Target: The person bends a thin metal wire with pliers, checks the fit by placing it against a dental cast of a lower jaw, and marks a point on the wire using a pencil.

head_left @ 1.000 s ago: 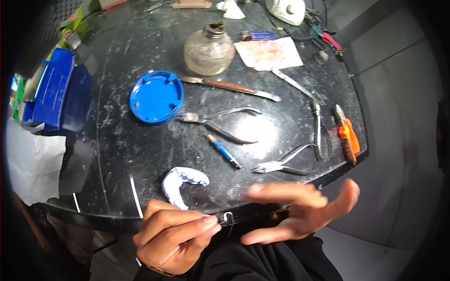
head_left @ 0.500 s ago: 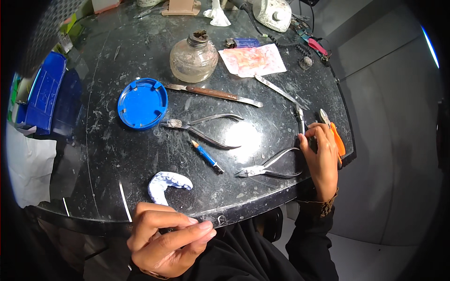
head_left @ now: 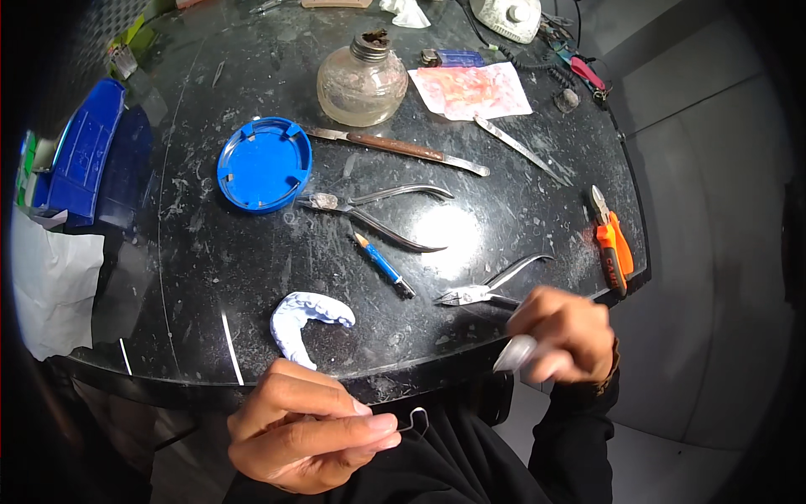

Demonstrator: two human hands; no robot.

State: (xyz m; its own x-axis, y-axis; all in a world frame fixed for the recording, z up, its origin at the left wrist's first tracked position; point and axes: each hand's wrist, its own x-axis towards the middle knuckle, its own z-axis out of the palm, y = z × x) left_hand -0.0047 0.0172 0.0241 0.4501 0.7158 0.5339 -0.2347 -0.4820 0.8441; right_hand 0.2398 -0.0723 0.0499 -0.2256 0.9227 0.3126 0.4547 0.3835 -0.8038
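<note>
On the tabletop, a dental cast is placed near the front edge, just behind the left hand, in which a bent wire is pinched. To its right, pliers are gripped by the right hand. Behind these, a pencil and a second pair of pliers are laid, with a round lid to their left. A glass burner is set farther back, and a knife is laid in front of it. Cutters are laid at the right edge.

Your left hand pinches a thin bent wire clasp, its little loop poking out toward 3 o'clock. Your right hand grips the silver pliers at the table's 5 o'clock edge, tips pointing to 9.
</note>
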